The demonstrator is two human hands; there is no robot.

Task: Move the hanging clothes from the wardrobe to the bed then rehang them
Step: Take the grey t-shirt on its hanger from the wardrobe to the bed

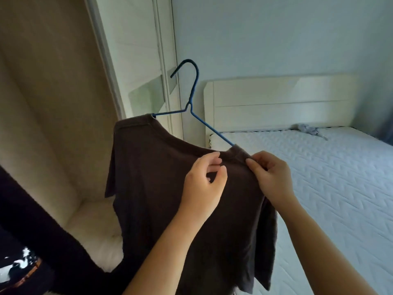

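Observation:
A dark brown T-shirt [161, 188] hangs on a blue wire hanger [192, 96], tilted, held up in front of me. My left hand [204, 184] is at the shirt's neckline with curled fingers, thumb and forefinger close on the fabric. My right hand [270, 177] pinches the shirt's collar at the right shoulder, just below where the hanger arm enters. The hanger's hook points up and left, free of any rail. The bed [331, 179], with a white quilted mattress, lies to the right behind the shirt.
The open wardrobe [53, 103] with beige inner walls is on the left, and a dark garment [25, 248] hangs at its lower left. A white headboard [276, 103] backs the bed. A small grey item [308, 129] lies near the headboard.

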